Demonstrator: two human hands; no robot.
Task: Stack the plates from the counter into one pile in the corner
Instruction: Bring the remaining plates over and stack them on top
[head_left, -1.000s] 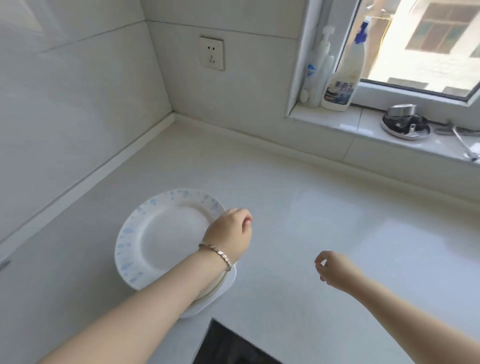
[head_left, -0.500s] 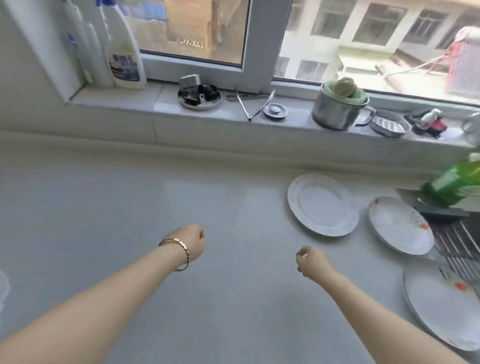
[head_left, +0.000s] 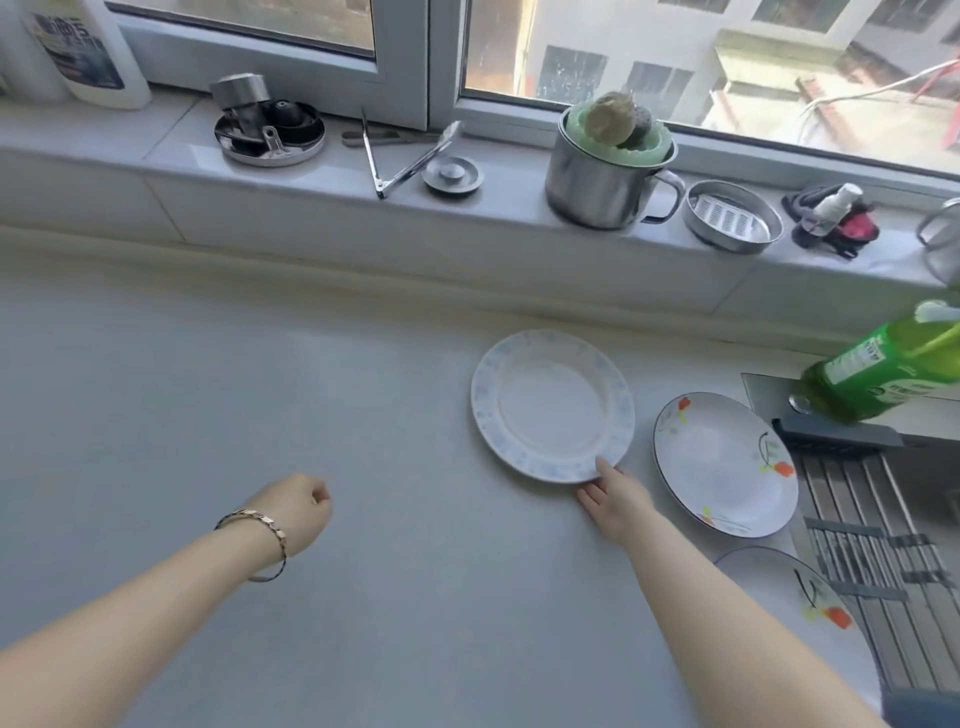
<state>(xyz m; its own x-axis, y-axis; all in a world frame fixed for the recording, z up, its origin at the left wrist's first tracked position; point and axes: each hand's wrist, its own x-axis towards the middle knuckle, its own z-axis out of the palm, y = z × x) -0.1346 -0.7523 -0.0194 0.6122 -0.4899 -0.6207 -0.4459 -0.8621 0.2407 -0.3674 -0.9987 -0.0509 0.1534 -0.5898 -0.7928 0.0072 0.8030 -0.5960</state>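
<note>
Since half a second ago the right hand (head_left: 615, 499) has reached forward from mid-counter to the near rim of the blue-patterned plate (head_left: 552, 405), thumb laid on the rim and fingers down at the edge; whether it grips the plate yet cannot be told. Over the same time the left hand (head_left: 295, 512), wearing a bracelet (head_left: 260, 535), has stayed loosely curled and empty, well to the left of that plate.

Pale grey and bare across most of its width, the counter (head_left: 260, 389) runs back to a tiled window ledge (head_left: 493, 208). Behind the plate on the ledge stand a steel mug (head_left: 602, 187) stuffed with scrubbers, tongs (head_left: 400, 156) and a sink plug (head_left: 452, 174).

White with a faint blue speckled border, the blue-patterned plate lies flat. Just right of it is a plate with orange flowers (head_left: 724, 465), dark-rimmed. Nearer the camera and further right, a third plate (head_left: 789, 587) with the same flowers is partly hidden by the right forearm. Right of these lie a sink rack (head_left: 878, 545) and a green bottle (head_left: 883, 369).
</note>
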